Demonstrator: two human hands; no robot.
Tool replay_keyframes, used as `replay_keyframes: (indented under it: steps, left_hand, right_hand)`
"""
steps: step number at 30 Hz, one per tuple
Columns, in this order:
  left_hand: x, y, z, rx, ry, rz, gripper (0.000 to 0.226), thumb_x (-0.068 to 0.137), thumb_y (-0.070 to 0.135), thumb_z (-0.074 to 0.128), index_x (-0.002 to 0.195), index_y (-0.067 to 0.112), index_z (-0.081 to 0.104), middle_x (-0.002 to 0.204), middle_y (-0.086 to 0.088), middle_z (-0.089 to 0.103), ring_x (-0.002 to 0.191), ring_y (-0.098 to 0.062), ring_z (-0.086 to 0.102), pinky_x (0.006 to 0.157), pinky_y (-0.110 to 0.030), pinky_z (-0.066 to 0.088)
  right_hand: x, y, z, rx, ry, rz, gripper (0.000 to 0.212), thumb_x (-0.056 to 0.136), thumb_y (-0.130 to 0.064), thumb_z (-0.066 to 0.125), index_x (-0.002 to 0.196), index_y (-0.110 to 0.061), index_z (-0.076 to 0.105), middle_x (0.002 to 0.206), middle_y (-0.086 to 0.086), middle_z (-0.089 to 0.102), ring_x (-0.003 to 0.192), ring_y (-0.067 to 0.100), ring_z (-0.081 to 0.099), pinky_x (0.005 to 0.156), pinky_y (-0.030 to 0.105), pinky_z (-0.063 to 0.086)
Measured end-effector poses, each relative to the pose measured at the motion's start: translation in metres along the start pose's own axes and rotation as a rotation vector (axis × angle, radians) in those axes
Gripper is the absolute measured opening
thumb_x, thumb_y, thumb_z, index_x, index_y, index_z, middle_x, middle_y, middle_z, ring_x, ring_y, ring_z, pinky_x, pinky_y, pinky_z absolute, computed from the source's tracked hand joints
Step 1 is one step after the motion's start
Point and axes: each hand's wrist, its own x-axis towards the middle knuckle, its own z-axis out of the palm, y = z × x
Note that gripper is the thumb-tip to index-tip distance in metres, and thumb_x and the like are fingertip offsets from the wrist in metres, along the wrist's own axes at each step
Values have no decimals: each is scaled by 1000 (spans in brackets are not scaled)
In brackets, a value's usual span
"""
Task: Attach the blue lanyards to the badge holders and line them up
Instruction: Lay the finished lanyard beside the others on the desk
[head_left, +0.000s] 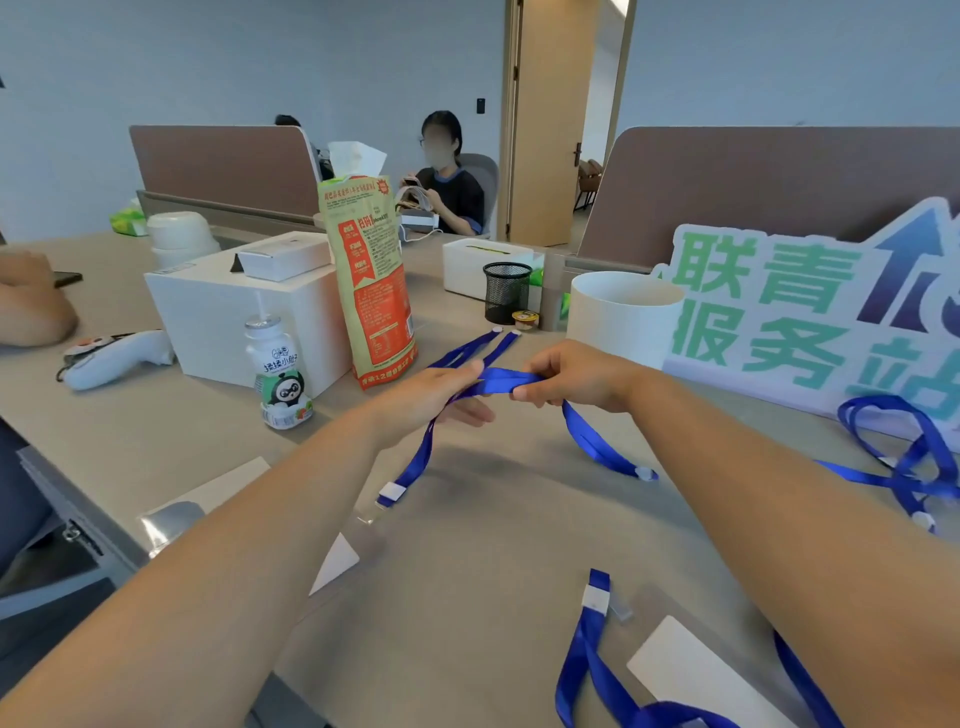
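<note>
The chief risk here is tangling: the blue lanyards (498, 379) stretched between the two hands at the centre of the frame trail four loose ends, two toward the upper middle and two hanging down to the table (493, 545). If the straps are pulled apart carelessly, they could cross or twist. A dangling white clip end (389, 491) left of centre could also drag across the clear badge holder (337, 558) lying just below it and push it out of line. The second badge holder (691, 670) at the lower right, with a lanyard end lying at its top edge, sits close under the right forearm and could be knocked by a sweep of the arm. The small drink bottle (280, 379) to the left stands near enough to tip if the left elbow swings out. As for the grip, the left hand (441, 395) pinches the straps narrowly between thumb on top and nearly straight fingers beneath, while the right hand (571, 376) has its fingers curled tightly round the same bundle. The two hands are near each other, holding the straps taut above the table.
</note>
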Motion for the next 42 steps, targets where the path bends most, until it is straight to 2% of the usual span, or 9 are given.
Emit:
replay_keyframes:
  steps: [3, 7, 11, 15, 22, 26, 33, 37, 42]
  left_hand:
    - [4, 17, 5, 111, 32, 35, 54, 93, 54, 32, 106, 14, 66, 81, 0, 73, 92, -8, 64, 96, -24, 37]
    - [8, 24, 10, 133, 66, 121, 31, 93, 32, 51, 99, 4, 64, 61, 4, 54, 61, -2, 60, 66, -8, 46]
    - [9, 17, 3, -38, 118, 124, 24, 94, 27, 50, 80, 12, 61, 60, 0, 46, 45, -6, 42, 49, -16, 40]
    - [11, 8, -7, -189, 172, 58, 23, 95, 26, 49, 87, 13, 65, 62, -2, 54, 42, -8, 34, 42, -17, 31]
    - [10, -4, -28, -349, 211, -11, 15, 94, 19, 50, 90, 9, 61, 72, -7, 66, 42, -5, 43, 43, -17, 39]
    - [15, -12, -36, -321, 163, -60, 7, 95, 15, 50, 95, 13, 57, 83, -7, 69, 53, -7, 56, 59, -21, 50]
    - [35, -23, -28, -201, 25, -44, 14, 92, 13, 55, 105, 17, 53, 89, 0, 71, 76, -10, 67, 76, -25, 51]
    - [42, -29, -26, -202, -38, -84, 22, 84, 11, 64, 99, 18, 50, 91, -2, 72, 70, -8, 66, 60, -19, 51]
    - [46, -31, -24, -10, -132, -108, 30, 82, 11, 68, 102, 19, 47, 103, -14, 68, 82, -16, 61, 62, -21, 47]
  right_hand:
    - [-3, -3, -8, -43, -34, 13, 12, 84, -18, 66, 74, -12, 66, 60, -4, 55, 52, 7, 41, 57, 18, 35]
    - [-12, 9, -20, -44, -42, 65, 8, 81, -18, 70, 85, -11, 68, 64, -3, 58, 60, 11, 45, 62, 19, 39]
    - [-18, 28, -25, -28, 3, 98, 10, 80, -6, 69, 79, -16, 67, 73, 0, 61, 71, 14, 54, 69, 18, 46]
    - [-6, 35, -20, -152, 177, 99, 8, 82, -11, 66, 87, -6, 69, 79, 5, 62, 75, 16, 53, 74, 26, 43]
    - [46, 11, -11, -312, 454, 56, 26, 88, -5, 54, 109, -10, 69, 108, 11, 67, 94, 23, 58, 81, 24, 43]
    - [77, 3, -16, -295, 520, 102, 42, 81, 10, 50, 113, -12, 67, 113, 11, 67, 100, 26, 62, 84, 27, 47]
    - [104, -3, -22, -404, 698, 20, 46, 79, 6, 46, 112, -17, 67, 119, 8, 61, 108, 29, 55, 90, 32, 46]
    - [115, 12, -21, -439, 667, 107, 48, 78, 8, 42, 111, -18, 66, 118, 8, 61, 106, 27, 56, 83, 28, 43]
    - [125, 24, -21, -376, 702, 72, 46, 80, 9, 44, 117, -12, 61, 125, 11, 55, 112, 28, 53, 92, 30, 41]
